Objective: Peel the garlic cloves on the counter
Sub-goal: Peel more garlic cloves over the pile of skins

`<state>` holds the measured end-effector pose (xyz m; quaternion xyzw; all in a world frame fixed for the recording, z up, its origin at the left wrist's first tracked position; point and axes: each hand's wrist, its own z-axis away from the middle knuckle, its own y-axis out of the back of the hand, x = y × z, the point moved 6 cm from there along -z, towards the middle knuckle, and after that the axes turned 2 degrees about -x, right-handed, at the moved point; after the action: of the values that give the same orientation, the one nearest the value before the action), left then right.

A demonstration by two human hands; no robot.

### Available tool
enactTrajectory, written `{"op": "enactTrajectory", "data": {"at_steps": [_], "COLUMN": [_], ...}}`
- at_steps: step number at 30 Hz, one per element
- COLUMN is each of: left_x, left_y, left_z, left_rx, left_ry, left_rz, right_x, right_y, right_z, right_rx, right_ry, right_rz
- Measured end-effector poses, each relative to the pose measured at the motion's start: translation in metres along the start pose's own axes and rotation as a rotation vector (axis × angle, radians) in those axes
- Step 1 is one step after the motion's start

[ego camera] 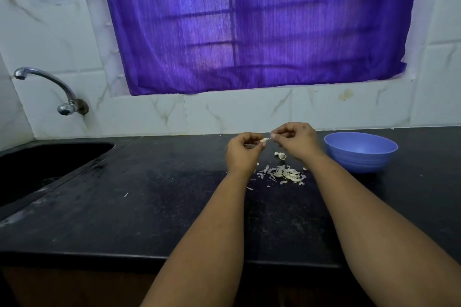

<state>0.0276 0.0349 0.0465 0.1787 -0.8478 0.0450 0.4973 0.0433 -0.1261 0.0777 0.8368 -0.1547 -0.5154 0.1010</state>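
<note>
Mid-peel. Left hand [243,151] curled round garlic clove [265,140], pinching it above the black counter [154,197], far centre-right. Right hand [296,141] curled too, fingertips [274,135] nipping at the clove's tip, probably on a flap of skin; too small to confirm. Both hands raised off the surface, nearly touching.

Risks, as judgement: small slick clove, thin pinch, could pop out and drop onto the counter or roll left toward the sink [50,164]. Skin may tear short, leaving bits stuck. Loose papery skins [284,174] piled near the hands, light, easily swept about by a forearm. Bowl close to right forearm, could get nudged.

Another clove or two [281,155] lying on the counter just under the right hand, peeled or not cannot tell.

Containers: blue bowl [361,151] right of the hands, interior mostly visible, nothing seen inside. Sink far left, dark, contents unreadable.
</note>
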Motion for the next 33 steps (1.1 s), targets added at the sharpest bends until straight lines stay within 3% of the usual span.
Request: {"op": "enactTrajectory", "data": {"at_steps": [4,12,17,24,33], "left_x": [0.002,0.003,0.003,-0.002,0.002], "left_y": [0.0,-0.001,0.0,0.002,-0.002], "left_z": [0.001,0.002,0.002,0.0,0.003], "left_rx": [-0.009,-0.002,0.013,0.045,-0.015], "left_ry": [-0.019,0.007,0.014,0.146,0.112], "left_rz": [-0.003,0.104,0.156,0.425,0.355], "right_x": [-0.002,0.002,-0.003,-0.005,0.0], "right_y": [-0.015,-0.019,-0.026,-0.025,-0.024], "right_z": [0.002,0.003,0.006,0.006,0.005], "right_rx": [-0.14,-0.153,-0.198,-0.165,-0.167], "right_ry": [0.044,-0.028,0.011,0.042,0.045], "right_rz": [-0.028,-0.127,-0.055,-0.121,-0.094]}}
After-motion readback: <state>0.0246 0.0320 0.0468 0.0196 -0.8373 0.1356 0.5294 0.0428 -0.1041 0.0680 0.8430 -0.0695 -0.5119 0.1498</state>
